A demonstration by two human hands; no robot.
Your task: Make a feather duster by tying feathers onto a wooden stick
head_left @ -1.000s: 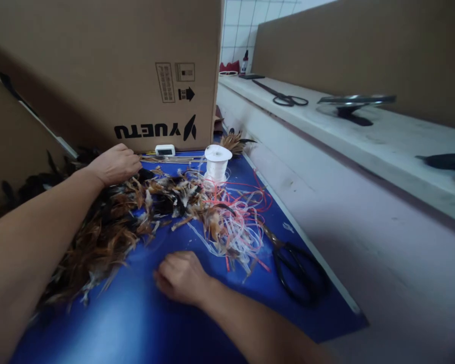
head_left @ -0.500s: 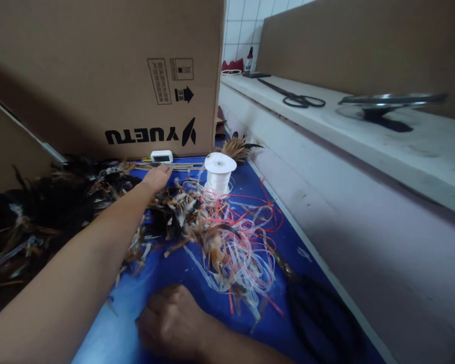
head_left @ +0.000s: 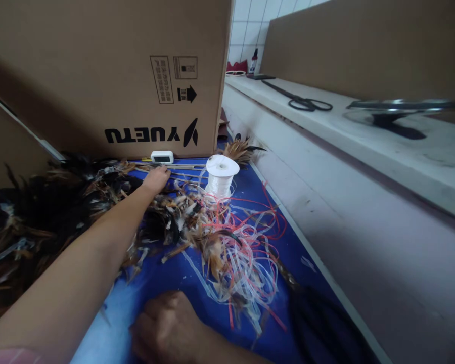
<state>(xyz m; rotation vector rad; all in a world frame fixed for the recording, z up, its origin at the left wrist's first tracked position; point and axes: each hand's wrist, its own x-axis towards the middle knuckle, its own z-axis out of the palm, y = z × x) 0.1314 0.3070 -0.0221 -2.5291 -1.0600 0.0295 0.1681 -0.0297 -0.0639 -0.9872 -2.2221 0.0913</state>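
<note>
Facing a big cardboard box (head_left: 132, 76) at the back of a blue table (head_left: 246, 184); seeing a white tiled wall (head_left: 240, 33) beyond and a pale ledge (head_left: 394, 151) along the right.

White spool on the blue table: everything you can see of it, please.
The white spool stands upright on the blue table. Its top flange is a smooth, rounded disc, plastic by its look, with a hole in the middle. Glossy, whitish cord is wound around the core below. Loose strands loop about its base and partly hide it, at the far edge of the red and white tangle. The left hand is apart from it.
</note>
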